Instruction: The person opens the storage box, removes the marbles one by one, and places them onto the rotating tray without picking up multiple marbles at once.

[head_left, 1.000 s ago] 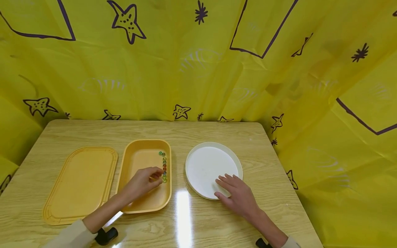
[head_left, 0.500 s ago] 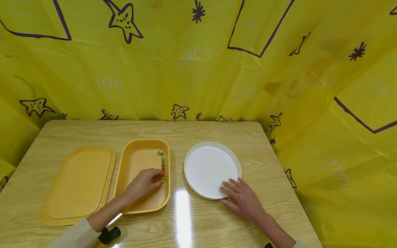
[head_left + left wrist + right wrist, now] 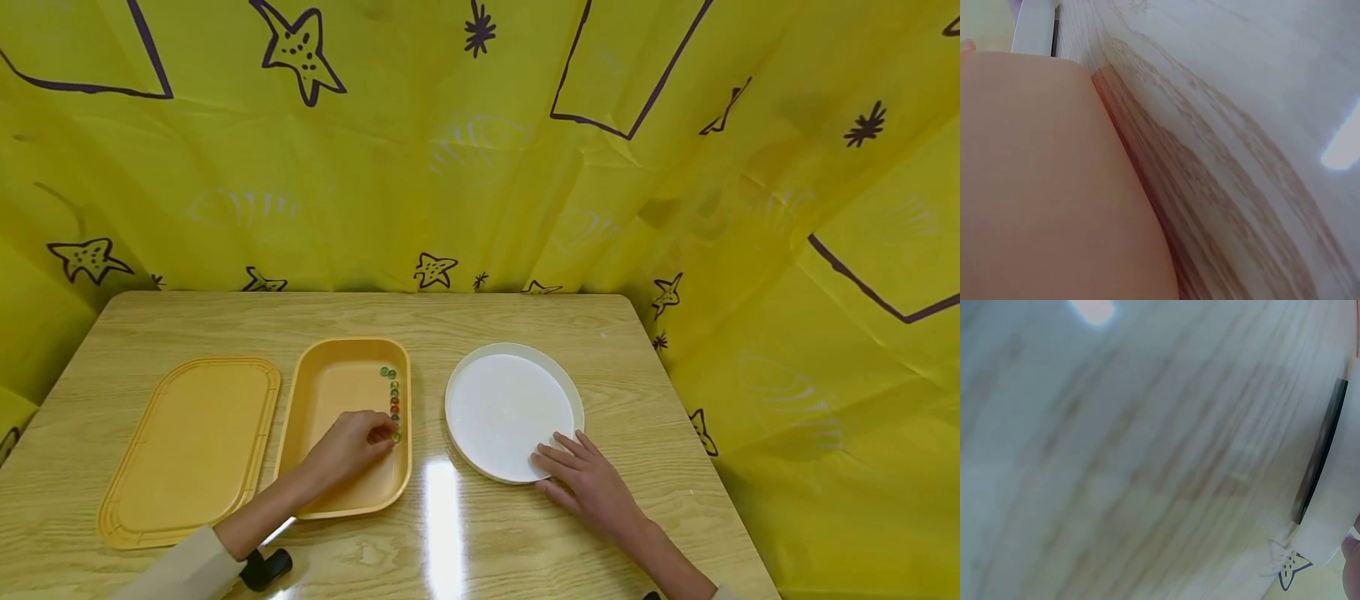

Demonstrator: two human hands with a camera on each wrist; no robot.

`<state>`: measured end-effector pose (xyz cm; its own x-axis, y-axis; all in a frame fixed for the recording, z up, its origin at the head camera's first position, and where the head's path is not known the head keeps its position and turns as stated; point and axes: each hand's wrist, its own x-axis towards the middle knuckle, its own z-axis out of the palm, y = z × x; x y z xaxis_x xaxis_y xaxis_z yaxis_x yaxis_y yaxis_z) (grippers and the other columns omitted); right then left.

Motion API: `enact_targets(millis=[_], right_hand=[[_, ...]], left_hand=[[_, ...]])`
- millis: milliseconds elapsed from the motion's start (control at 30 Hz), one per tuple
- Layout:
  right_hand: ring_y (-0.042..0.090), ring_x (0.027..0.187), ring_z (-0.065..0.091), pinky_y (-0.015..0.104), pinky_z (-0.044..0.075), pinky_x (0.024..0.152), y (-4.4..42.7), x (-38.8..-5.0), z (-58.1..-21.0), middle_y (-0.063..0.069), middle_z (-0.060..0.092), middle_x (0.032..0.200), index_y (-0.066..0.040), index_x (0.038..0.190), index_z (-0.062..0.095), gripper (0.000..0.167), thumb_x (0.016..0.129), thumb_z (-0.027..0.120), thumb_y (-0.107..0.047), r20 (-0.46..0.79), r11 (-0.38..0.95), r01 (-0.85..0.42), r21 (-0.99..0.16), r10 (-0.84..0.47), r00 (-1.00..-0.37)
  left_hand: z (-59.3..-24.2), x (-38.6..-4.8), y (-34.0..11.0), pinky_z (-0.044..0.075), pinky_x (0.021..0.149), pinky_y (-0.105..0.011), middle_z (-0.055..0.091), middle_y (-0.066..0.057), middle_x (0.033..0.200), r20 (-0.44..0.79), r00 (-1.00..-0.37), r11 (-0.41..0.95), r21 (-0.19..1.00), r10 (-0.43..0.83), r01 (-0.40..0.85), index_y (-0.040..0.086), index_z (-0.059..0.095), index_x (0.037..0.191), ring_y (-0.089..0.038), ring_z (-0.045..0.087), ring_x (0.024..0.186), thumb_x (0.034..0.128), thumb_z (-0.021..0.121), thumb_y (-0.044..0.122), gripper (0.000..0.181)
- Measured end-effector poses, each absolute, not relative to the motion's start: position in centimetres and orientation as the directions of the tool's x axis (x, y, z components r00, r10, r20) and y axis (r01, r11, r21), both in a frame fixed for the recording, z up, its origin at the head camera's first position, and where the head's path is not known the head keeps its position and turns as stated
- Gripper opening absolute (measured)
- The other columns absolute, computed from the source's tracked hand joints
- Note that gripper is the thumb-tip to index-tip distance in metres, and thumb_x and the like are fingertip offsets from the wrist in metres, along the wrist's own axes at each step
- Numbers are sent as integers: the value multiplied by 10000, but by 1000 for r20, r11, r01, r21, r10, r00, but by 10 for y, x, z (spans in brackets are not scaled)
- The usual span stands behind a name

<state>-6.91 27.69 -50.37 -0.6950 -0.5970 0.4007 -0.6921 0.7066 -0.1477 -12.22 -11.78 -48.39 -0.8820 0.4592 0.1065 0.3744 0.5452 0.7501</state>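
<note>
Inside an orange plastic bin [image 3: 300, 392], several glass marbles [image 3: 394, 392] stand in a line along the right wall. My left hand [image 3: 348, 446] reaches in over the near left side, its curled thumb and forefinger pinching at a marble near the line's front end. A yellow-green marble [image 3: 397, 437] shows at the fingertips, which partly hide what they hold. To the right lies a round white tray [image 3: 506, 408] with a low rim. My right hand [image 3: 592, 487] rests on its near right rim, fingers straight and spread over the edge, thumb outside.
A flat orange lid [image 3: 191, 446] lies left of the bin on the wood-grain table [image 3: 375, 554]. Yellow patterned sheeting [image 3: 480, 192] hangs behind and to the right. The left wrist view shows forearm and table; the right wrist view shows mostly table and the white rim.
My left thumb and forefinger have closed in on the marbles near the front of the line. My right hand has shifted right, from above the white tray onto its rim.
</note>
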Motion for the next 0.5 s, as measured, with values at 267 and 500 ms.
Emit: enact_targets(millis=[267, 500], right_hand=[[321, 1235, 572, 469, 275, 1126, 277, -69, -505, 16, 691, 1231, -138, 1206, 735, 430, 1011, 532, -463, 396, 708, -689, -158, -593, -701], [313, 1245, 565, 495, 308, 1094, 277, -68, -505, 11, 689, 1233, -145, 1219, 730, 473, 1024, 476, -493, 378, 720, -676, -158, -589, -715]], left_hand=[[-485, -122, -115, 535, 657, -251, 692, -20, 831, 125, -876, 543, 741, 467, 395, 0, 733, 907, -111, 644, 725, 847, 724, -57, 84], [-486, -124, -113, 532, 641, -243, 693, -12, 800, 132, -876, 537, 745, 464, 397, 0, 731, 868, -88, 635, 707, 847, 708, -69, 76]])
